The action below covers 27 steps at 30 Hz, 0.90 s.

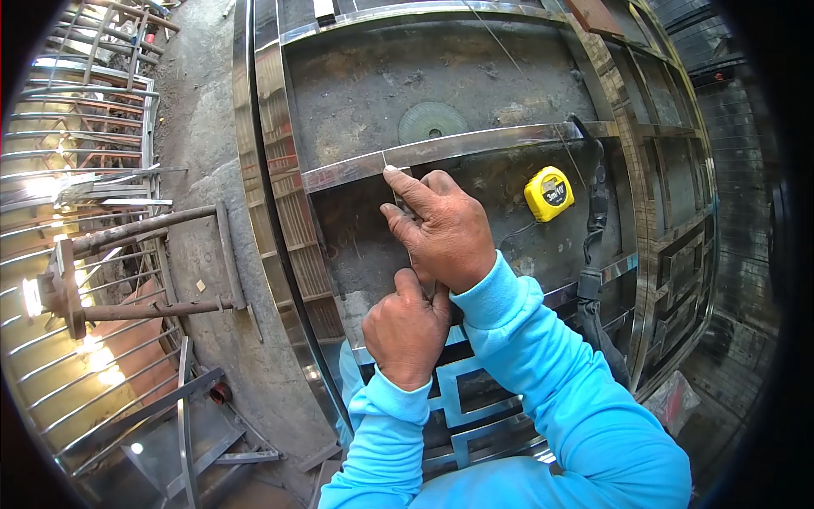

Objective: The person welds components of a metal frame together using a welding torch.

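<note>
My right hand (445,227) reaches over a dark panel, its index fingertip at a shiny metal crossbar (475,146). Its fingers are bent round a thin strip, mostly hidden, that runs down from the bar. My left hand (405,327) is just below, thumb and index finger pressed together at the strip's lower end. Both hands belong to light blue sleeves. To the right of my right hand lies a yellow tape measure (549,194) on the dark panel. Beyond the crossbar rests a round grinding disc (432,124).
A black strap (595,204) lies right of the tape measure. Polished frame bars (632,127) border the panel. At left are a rusty metal stand (153,310), curved metal rods (80,153) and scrap pieces on the concrete floor (203,170). A clear plastic bag (674,402) sits lower right.
</note>
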### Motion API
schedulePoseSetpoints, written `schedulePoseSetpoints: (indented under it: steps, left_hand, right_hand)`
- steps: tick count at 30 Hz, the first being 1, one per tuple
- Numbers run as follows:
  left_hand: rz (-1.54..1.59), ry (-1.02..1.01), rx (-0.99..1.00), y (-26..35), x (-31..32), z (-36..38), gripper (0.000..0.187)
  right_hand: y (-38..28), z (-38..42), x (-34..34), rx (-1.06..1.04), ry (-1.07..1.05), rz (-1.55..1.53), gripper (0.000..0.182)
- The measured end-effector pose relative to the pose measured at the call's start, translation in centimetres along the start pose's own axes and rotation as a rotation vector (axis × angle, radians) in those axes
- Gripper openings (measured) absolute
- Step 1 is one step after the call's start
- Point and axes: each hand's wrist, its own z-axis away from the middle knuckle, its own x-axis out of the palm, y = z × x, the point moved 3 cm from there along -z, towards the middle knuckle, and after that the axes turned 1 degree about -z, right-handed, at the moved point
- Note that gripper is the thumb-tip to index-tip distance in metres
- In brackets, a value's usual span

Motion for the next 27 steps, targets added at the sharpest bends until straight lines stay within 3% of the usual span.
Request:
schedulePoseSetpoints:
  steps: [14,17,21,24,26,27]
  left_hand:
    - [-0.023,0.051,0.000,0.0,0.2,-0.1,0.041]
    - [-0.025,0.042,-0.014,0.0,0.4,-0.1,0.040]
    - [-0.039,0.021,-0.037,0.2,0.0,0.0,0.039]
    - [-0.058,0.009,-0.049,0.3,0.1,0.1,0.041]
    - [-0.001,-0.012,-0.084,0.3,-0.1,0.0,0.042]
    - [0.005,-0.015,-0.084,0.4,-0.1,0.1,0.042]
  right_hand:
    - [-0.2,-0.4,-0.4,-0.031,0.008,0.105,0.041]
    - [0.1,-0.7,-0.7,-0.050,0.078,0.126,0.043]
    - [1.0,-1.3,-2.8,-0.114,0.352,0.039,0.041]
    - [1.6,-0.3,-8.8,-0.098,0.527,0.216,0.040]
    - [3.4,1.2,-13.3,0.032,0.602,0.466,0.042]
    - [4.8,2.4,-14.8,0.188,0.580,0.531,0.052]
